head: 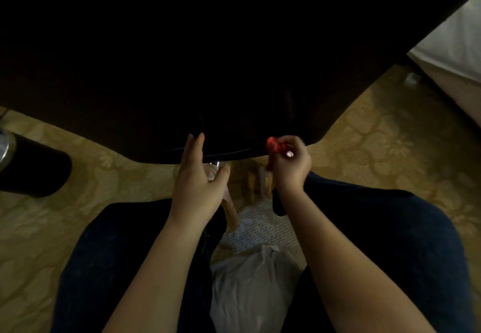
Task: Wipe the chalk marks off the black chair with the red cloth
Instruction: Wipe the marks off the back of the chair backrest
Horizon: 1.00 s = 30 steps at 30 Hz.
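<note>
I log the red cloth (272, 147) bunched inside the right grip (291, 167), whose fingers are curled round it, with a short tail hanging below the fist. The cloth sits at the near edge of the black chair (234, 72), toward the chair's right corner. The right forearm reaches forward with the wrist slightly bent. The left grip (197, 179) holds nothing: fingers straight and together, thumb spread, fingertips overlapping the chair's near edge just left of the cloth. I cannot confirm contact. The chair surface is too dark for me to read chalk. Patterned carpet (390, 150) lies beneath the chair.
</note>
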Each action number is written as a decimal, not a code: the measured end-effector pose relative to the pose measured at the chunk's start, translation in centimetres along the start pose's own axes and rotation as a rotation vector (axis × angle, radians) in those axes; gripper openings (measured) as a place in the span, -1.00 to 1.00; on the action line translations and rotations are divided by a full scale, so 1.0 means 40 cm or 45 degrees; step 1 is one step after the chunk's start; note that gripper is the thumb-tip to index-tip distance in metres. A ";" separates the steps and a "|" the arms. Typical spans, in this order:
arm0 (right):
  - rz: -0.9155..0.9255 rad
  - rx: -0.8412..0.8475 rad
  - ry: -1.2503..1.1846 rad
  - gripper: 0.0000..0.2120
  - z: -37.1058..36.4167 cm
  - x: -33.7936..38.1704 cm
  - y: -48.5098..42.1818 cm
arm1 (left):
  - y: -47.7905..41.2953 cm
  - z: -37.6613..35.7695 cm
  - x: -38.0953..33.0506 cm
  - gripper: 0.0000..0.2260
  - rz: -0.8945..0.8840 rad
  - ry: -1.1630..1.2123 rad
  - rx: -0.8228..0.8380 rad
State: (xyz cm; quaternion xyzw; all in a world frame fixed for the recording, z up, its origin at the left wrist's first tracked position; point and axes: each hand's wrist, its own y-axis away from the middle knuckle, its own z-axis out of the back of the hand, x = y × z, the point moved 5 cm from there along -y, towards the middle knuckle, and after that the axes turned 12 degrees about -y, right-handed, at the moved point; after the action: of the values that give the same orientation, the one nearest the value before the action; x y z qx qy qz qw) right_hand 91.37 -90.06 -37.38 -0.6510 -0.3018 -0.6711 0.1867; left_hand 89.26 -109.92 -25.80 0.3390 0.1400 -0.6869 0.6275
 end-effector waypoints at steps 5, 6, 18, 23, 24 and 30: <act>-0.066 -0.698 -0.304 -0.62 0.180 0.053 -0.123 | -0.011 0.012 0.031 -0.30 0.034 0.012 -0.049; -0.070 -0.788 -0.352 -0.64 0.202 0.061 -0.134 | -0.012 0.010 0.033 -0.30 0.033 0.008 -0.037; -0.144 -0.127 -0.099 -0.76 -0.015 0.003 0.015 | -0.018 -0.031 0.046 -0.31 0.057 -0.085 0.059; -0.116 -0.661 -0.386 -0.71 0.164 0.082 -0.088 | -0.025 -0.022 0.058 -0.33 0.069 -0.103 0.064; -0.125 -0.698 -0.433 -0.71 0.177 0.092 -0.103 | -0.026 -0.022 0.056 -0.34 0.066 -0.108 0.061; -0.163 -0.363 -0.133 -0.67 0.009 0.019 -0.021 | -0.021 -0.037 0.042 -0.34 0.055 -0.125 0.060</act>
State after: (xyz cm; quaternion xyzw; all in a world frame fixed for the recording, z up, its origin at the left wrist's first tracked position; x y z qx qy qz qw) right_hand 91.02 -89.09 -36.76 -0.6844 -0.2535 -0.6828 0.0332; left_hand 88.93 -110.14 -28.15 0.3225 0.0853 -0.6920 0.6401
